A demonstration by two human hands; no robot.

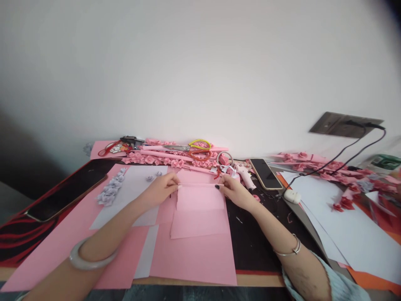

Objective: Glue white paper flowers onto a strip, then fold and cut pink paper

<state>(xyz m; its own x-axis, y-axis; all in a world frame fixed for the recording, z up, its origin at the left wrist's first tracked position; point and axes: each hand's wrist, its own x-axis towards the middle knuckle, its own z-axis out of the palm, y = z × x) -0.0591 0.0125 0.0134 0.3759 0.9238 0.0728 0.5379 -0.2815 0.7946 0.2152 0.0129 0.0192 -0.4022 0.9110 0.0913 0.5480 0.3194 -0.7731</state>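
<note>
A small pink paper sheet (200, 197) lies on larger pink paper, its far edge rolled or folded into a narrow strip. My left hand (165, 187) pinches the left end of that strip between thumb and fingers. At the right end, my right hand (233, 191) pinches it the same way, thumb towards me. Just below is another small pink sheet (199, 223), partly covered by the held one. Left of my left hand, pale lilac paper roses (112, 187) rest on a light sheet (133, 192).
Scissors (196, 147) lie on pink paper flowers and rolled tubes along the wall. A glue gun (246, 176), a phone (265, 173) and a white earbud case (292, 196) sit to the right. Another dark phone (67, 190) is at the left. Cords run from a wall socket (346, 124).
</note>
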